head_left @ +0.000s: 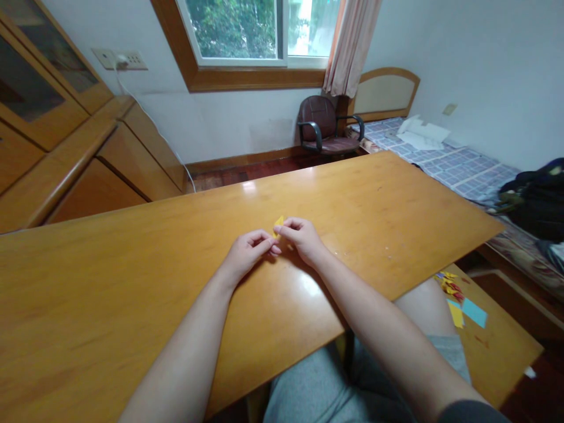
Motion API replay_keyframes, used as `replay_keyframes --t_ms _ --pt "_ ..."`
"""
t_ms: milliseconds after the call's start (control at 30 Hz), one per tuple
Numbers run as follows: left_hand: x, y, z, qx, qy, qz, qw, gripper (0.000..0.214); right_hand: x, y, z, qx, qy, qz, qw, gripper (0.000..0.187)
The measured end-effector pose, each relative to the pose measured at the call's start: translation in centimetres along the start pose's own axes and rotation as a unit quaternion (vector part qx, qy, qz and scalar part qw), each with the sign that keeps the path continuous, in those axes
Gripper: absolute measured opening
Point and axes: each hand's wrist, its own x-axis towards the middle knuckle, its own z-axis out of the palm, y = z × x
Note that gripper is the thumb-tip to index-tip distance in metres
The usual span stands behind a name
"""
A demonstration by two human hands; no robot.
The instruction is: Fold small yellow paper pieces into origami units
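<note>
A small yellow piece of folded paper [279, 222] is held up just above the wooden table [132, 282]. My right hand [303, 236] pinches it from the right between thumb and fingers. From the left, my left hand [252, 251] is closed at the paper's lower end, its fingertips close to those of my right hand. Fingers cover much of the paper, so its full shape is hidden.
Right of my legs, a lower wooden surface [493, 364] carries several small folded yellow and red pieces [450, 286], yellow paper [456, 314] and blue paper [474, 312]. Beyond the table stand a brown armchair [324, 126] and a bed [467, 167] with a black bag [535, 200].
</note>
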Motion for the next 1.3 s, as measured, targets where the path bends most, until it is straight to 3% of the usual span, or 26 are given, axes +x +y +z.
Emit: replay_keyframes --t_ms 467,867,1300 --pt "0.14 0.12 0.07 -0.018 -0.012 -0.006 1.000 0.030 -0.05 0.39 0.02 -0.003 -0.068 0.001 0.998 0.035" --pt "0.17 -0.03 0.08 0.000 -0.038 -0.018 0.999 0.030 -0.14 0.09 -0.15 -0.053 -0.028 -0.036 0.998 0.036" --pt "0.35 -0.43 0.06 -0.045 0.006 -0.020 0.999 0.035 0.69 0.63 -0.13 -0.004 -0.042 -0.006 0.999 0.047"
